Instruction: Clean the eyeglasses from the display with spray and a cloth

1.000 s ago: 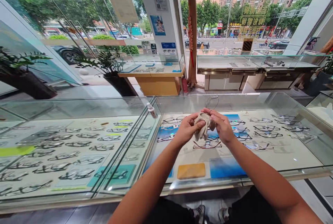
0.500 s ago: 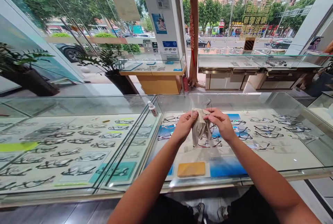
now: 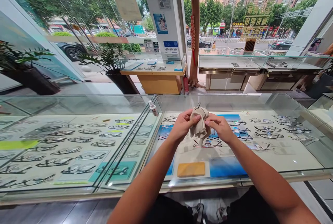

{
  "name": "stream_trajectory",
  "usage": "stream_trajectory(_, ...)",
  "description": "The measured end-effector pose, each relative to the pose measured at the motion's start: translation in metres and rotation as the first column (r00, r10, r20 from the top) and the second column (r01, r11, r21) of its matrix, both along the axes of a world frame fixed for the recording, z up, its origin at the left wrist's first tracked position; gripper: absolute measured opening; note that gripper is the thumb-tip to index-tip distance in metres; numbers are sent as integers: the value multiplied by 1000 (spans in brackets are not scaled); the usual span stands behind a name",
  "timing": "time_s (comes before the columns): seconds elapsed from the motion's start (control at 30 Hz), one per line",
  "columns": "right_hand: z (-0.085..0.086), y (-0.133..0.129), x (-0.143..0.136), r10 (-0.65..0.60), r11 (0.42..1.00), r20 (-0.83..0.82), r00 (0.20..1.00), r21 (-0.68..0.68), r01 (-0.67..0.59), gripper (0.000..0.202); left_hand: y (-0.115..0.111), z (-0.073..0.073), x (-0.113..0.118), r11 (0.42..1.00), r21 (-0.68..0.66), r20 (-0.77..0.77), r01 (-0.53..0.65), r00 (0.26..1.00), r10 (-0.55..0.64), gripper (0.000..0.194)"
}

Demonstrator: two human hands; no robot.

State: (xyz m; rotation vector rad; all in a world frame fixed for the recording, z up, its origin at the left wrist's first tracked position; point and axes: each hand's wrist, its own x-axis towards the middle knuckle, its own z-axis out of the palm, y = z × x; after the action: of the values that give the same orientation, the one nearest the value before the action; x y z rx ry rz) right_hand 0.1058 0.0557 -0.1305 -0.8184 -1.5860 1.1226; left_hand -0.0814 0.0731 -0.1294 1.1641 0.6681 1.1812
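Note:
A beige cloth (image 3: 199, 126) hangs in folds between my two hands, above the glass counter. My left hand (image 3: 186, 122) is closed on the cloth, thumb pressed on its front. My right hand (image 3: 218, 125) pinches at the cloth's right side, where a thin piece of glasses frame seems to be held too. A small dark end of the glasses (image 3: 199, 105) sticks up above the cloth; the rest of them is hidden by the cloth and fingers.
A white spray bottle (image 3: 153, 108) stands on the glass counter (image 3: 156, 191) left of my hands. Under the glass lie rows of glasses (image 3: 269, 135) and an orange case (image 3: 191, 169). Potted plants (image 3: 118, 78) and more showcases (image 3: 231, 63) stand beyond.
The cloth is now bunched and wrapped more around the glasses. The wire part that stood up above my hands has turned and dropped lower. My right hand has shifted slightly left and down.

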Motion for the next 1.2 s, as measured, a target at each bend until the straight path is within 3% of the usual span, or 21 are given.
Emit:
stream_trajectory(0.23, 1, -2, -2, 139, 990, -1, 990, -30, -139, 39, -8, 4, 6, 992, 61, -98, -109, 989, 115, 52)
stream_trajectory(0.43, 1, -3, -4, 178, 982, -14, 984, -60, -178, 34, -7, 0, 6, 974, 133, -142, -184, 969, 203, 61)
stream_trajectory(0.67, 1, 2, 4, 114, 986, -82, 990, -109, -122, 29, 1, -5, 0, 993, 117, -82, -19, 996, 29, 61)
stream_trajectory(0.8, -1, 2, 2, 122, 982, -108, 987, -130, -136, 31, -3, 0, 0, 993, 116, -50, -2, 999, 8, 55)
stream_trajectory(1.1, -2, -5, -9, 183, 972, -88, 979, -130, -194, 38, -10, -1, 6, 965, 178, -148, -192, 964, 219, 56)
stream_trajectory(1.2, 1, -6, -7, 176, 973, -81, 981, -135, -185, 37, -8, -5, 6, 964, 177, -148, -197, 963, 224, 62)
